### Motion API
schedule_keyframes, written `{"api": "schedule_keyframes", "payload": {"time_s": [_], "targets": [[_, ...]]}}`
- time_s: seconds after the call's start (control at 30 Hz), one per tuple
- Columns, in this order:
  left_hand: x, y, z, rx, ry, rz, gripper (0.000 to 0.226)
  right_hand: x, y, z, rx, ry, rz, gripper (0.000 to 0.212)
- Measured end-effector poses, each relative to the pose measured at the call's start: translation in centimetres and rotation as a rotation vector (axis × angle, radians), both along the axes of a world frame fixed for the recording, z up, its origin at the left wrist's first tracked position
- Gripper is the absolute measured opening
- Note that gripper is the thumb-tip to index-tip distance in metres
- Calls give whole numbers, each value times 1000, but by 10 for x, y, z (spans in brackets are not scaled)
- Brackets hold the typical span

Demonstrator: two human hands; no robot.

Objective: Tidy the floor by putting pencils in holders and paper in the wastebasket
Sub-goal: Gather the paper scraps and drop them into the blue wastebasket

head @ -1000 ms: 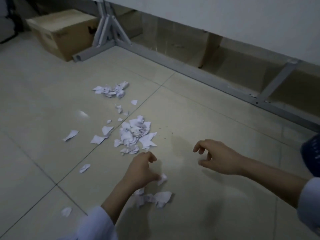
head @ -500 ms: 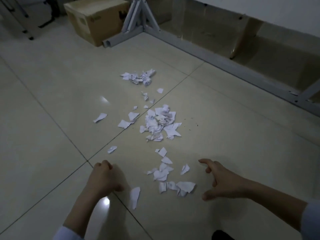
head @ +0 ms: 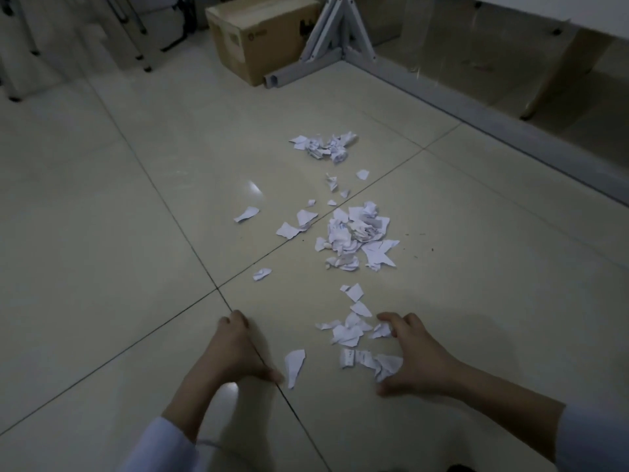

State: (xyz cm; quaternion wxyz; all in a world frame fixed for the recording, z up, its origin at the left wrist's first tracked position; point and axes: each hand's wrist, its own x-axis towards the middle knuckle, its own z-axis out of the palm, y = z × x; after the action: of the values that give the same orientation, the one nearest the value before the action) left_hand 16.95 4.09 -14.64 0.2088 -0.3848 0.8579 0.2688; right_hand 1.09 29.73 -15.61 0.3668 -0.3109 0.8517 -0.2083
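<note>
Right hand (head: pixel 420 357) has slid against the paper scraps (head: pixel 349 333); left hand (head: pixel 235 349) curled

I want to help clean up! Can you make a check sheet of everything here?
Surface: tiled floor.
Job's things: paper in far pile, middle pile, near scraps; no pencils, holders or wastebasket seen.
Clutter: box by frame.
Hands: left hand fingers curled, hold unclear; right hand spread over near scraps.
Cables: nothing seen.
Surroundings: frame, chair legs.
</note>
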Motion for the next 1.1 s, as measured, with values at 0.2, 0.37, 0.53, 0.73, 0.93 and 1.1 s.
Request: {"api": "schedule_keyframes", "payload": {"time_s": [0.2,0.37,0.53,0.73,0.93,1.1], "targets": [[-12,49,-17,-1,171,-81,76,11,-18,-10,-81,52,-60,106],[-38,59,-27,9,300,-65,63,5,-36,-16,-161,48,-144,93],[-74,54,-32,15,397,-45,59,-14,-57,-13,-229,93,-182,81],[-122,33,-29,3,448,-64,65,-54,-81,-15,-272,200,-223,90],[-157,5,-20,-80,465,-89,82,-109,-103,-13,-169,466,-153,116],[-166,-21,-16,-159,266,-47,116,-147,-114,-7,66,452,-87,147]]}}
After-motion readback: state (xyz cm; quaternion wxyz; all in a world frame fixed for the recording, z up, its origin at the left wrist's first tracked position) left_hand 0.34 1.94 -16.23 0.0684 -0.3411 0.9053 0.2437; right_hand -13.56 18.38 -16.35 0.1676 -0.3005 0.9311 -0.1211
